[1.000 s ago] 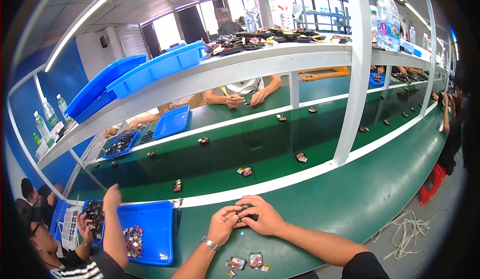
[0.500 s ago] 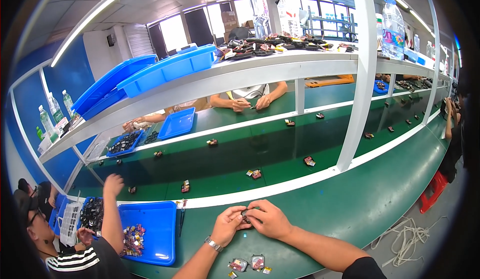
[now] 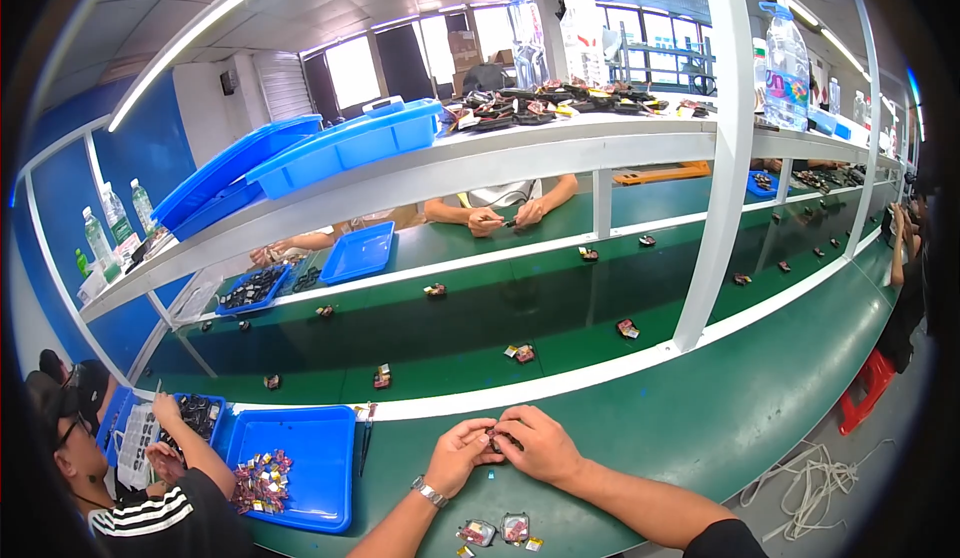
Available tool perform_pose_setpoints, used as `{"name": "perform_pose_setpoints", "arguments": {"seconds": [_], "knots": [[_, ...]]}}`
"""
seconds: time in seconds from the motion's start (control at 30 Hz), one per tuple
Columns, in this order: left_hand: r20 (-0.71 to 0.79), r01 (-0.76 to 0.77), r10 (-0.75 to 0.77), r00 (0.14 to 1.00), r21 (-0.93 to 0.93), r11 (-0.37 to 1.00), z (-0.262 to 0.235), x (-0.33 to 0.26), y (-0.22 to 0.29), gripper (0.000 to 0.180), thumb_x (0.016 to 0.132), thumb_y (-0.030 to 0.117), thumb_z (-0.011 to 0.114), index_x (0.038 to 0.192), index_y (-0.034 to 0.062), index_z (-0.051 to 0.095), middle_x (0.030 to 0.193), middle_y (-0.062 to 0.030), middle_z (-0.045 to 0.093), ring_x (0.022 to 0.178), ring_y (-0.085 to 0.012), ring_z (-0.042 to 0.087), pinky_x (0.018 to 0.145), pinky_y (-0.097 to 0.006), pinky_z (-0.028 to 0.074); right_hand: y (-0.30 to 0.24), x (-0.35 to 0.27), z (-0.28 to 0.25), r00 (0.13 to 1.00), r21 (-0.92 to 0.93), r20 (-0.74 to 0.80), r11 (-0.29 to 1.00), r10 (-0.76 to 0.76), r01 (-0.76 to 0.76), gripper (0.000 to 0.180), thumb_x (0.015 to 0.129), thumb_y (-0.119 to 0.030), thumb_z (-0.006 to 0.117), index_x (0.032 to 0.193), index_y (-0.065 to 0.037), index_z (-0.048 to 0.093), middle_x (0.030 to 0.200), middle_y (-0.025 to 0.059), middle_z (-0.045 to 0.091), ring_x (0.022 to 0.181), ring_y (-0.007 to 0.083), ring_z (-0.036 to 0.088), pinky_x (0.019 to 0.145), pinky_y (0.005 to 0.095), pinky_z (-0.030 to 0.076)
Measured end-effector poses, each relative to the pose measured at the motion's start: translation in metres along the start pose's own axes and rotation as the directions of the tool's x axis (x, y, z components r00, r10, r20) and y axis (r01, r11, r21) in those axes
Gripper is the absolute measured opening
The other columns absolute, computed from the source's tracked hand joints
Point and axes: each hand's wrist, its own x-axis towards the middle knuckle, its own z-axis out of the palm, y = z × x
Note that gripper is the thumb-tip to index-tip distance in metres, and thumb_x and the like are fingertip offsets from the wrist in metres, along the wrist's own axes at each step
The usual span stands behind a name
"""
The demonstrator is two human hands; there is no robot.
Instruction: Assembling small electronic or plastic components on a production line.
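Observation:
My left hand (image 3: pixel 460 458) and my right hand (image 3: pixel 540 446) meet above the green bench, fingertips closed together around a small dark electronic module (image 3: pixel 493 440). Most of that module is hidden behind my fingers. A tiny light-blue piece (image 3: pixel 491 475) lies on the bench just below my hands. Nearer to me, between my forearms, two small assemblies rest side by side: a left one (image 3: pixel 477 533) and a right one (image 3: pixel 515 528), each with reddish parts in a pale casing and a yellow-silver piece beside it.
A blue tray (image 3: pixel 335 468) of small circuit parts stands at my left, with dark tweezers (image 3: pixel 365 443) beside it. Beyond the white rail, a dark green conveyor (image 3: pixel 460 328) carries scattered modules. A white post (image 3: pixel 715 158) and loaded shelf rise ahead. Co-workers sit left and opposite.
The left co-worker's arm has drawn back from over the conveyor to the trays. Modules on the belt appear slightly further right. My hands stay together on the module, fingers shifting slightly.

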Motion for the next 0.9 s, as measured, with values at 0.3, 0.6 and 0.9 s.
{"name": "perform_pose_setpoints", "arguments": {"seconds": [0.3, 0.6, 0.9], "knots": [[-0.113, -0.054, 0.067, 0.991, 0.112, 0.992, 0.005, 0.001, -0.008, 0.021, 0.094, 0.003, 0.057, 0.113, -0.0042, 0.056, 0.101, -0.012, 0.067, 0.085, -0.0154, 0.066, 0.068, -0.028, 0.059, 0.0, -0.003, 0.004, 1.0, 0.061, -0.005, 0.998, 0.003, -0.003, 0.018, 0.076, -0.003, 0.071, 0.094, -0.003, 0.068, 0.097, 0.0103, 0.064, 0.086, 0.0241, 0.065, 0.073, 0.0325, 0.055], [-0.114, -0.082, 0.114, 0.987, 0.257, 0.963, 0.009, -0.001, -0.012, 0.022, 0.093, 0.0, 0.056, 0.115, -0.0044, 0.056, 0.104, -0.0115, 0.065, 0.09, -0.0166, 0.066, 0.068, -0.027, 0.058, 0.0, -0.001, 0.005, 0.895, 0.357, 0.114, 0.823, 0.431, -0.442, 0.015, 0.08, -0.001, 0.069, 0.095, 0.001, 0.067, 0.093, 0.0103, 0.065, 0.081, 0.0172, 0.069, 0.073, 0.0272, 0.056], [-0.024, -0.128, 0.142, 0.99, 0.295, 0.947, 0.005, 0.002, -0.011, 0.03, 0.091, -0.002, 0.057, 0.12, -0.0046, 0.052, 0.113, -0.0132, 0.061, 0.096, -0.0182, 0.064, 0.072, -0.029, 0.059, 0.002, 0.002, -0.002, 0.926, 0.399, 0.093, 0.838, 0.367, -0.372, 0.016, 0.08, 0.002, 0.066, 0.096, 0.001, 0.066, 0.094, 0.0113, 0.063, 0.081, 0.0202, 0.069, 0.074, 0.0291, 0.056]]}}
